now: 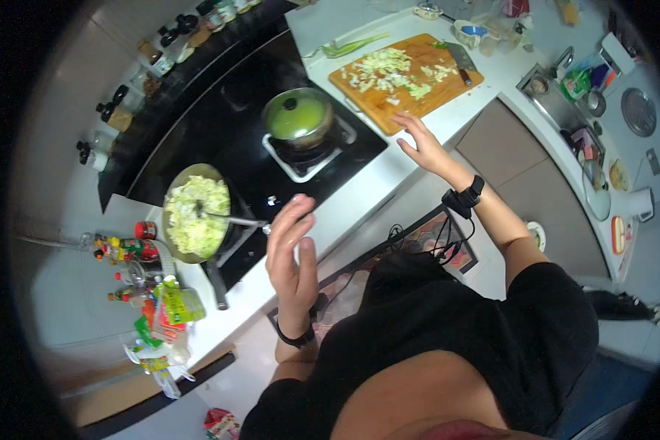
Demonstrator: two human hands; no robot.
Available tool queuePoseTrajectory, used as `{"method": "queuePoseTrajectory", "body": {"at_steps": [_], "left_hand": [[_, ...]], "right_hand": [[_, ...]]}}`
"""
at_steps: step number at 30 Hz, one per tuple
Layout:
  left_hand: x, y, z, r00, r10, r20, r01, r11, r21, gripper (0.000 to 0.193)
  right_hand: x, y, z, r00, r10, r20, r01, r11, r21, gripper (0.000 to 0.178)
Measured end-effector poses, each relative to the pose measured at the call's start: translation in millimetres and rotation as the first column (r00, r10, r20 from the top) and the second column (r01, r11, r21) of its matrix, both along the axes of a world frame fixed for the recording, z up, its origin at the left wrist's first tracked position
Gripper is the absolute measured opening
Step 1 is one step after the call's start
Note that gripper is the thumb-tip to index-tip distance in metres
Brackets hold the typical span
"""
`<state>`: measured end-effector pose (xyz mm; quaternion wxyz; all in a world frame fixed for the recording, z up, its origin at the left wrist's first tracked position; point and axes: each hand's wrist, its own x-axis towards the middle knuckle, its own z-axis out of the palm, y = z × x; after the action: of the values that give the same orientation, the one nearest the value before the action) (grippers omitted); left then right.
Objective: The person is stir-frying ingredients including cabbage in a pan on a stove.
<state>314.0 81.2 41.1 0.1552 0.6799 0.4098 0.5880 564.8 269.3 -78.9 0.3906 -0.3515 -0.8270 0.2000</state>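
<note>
My left hand (292,253) is raised at the front edge of the counter, fingers stretched out and holding nothing. Close to its fingertips is the handle end of a metal spatula (235,218), whose head rests in chopped pale-green cabbage (198,209). The cabbage fills a frying pan with a dark handle (216,284) on the left burner. My right hand (424,144) is open beside the near edge of a wooden cutting board (381,114). Scattered cabbage pieces (381,66) and a knife (460,64) lie on that board.
A lidded pot (298,121) stands on the other burner of the black stove. Spice jars (132,95) line the back, while bottles and packets (180,302) crowd the left counter. Green stalks (356,46) lie behind the board; a sink (554,99) is at right.
</note>
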Motion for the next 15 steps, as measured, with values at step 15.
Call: {"method": "queuePoseTrajectory", "body": {"at_steps": [15], "left_hand": [[231.6, 279.1, -282.0, 0.726, 0.091, -0.682, -0.529, 0.707, -0.469, 0.063]], "right_hand": [[146.4, 173.9, -159.0, 0.975, -0.121, 0.185, 0.186, 0.902, -0.391, 0.079]]}}
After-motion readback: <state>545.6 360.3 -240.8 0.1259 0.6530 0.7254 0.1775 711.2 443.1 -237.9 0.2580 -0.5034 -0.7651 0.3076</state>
